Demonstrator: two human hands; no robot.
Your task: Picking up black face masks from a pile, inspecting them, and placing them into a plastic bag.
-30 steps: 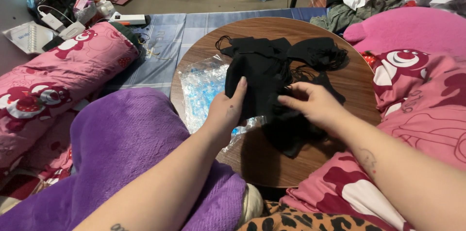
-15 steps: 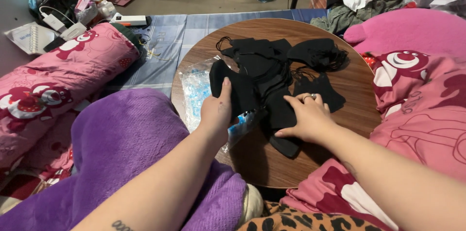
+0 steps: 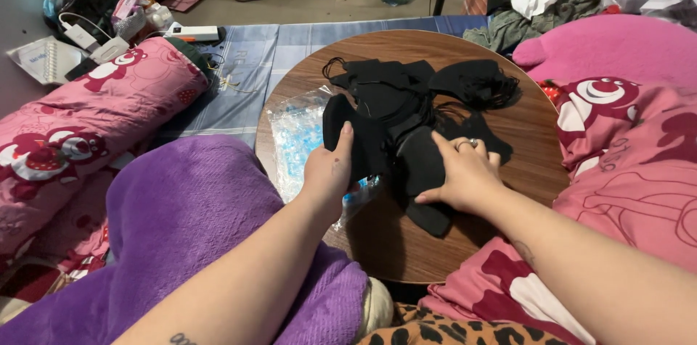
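Black fabric pieces [image 3: 406,109] on round table [image 3: 523,134], plastic bag [image 3: 294,138] beside

A round wooden table [image 3: 530,134] carried a heap of black fabric pieces [image 3: 406,109], spread from its middle toward the far right edge, where a bunch with thin loops [image 3: 475,84] lay. A clear plastic bag with blue print [image 3: 294,138] rested flat along the table's left edge, partly under the black heap. The near part of the tabletop showed bare brown wood grain.
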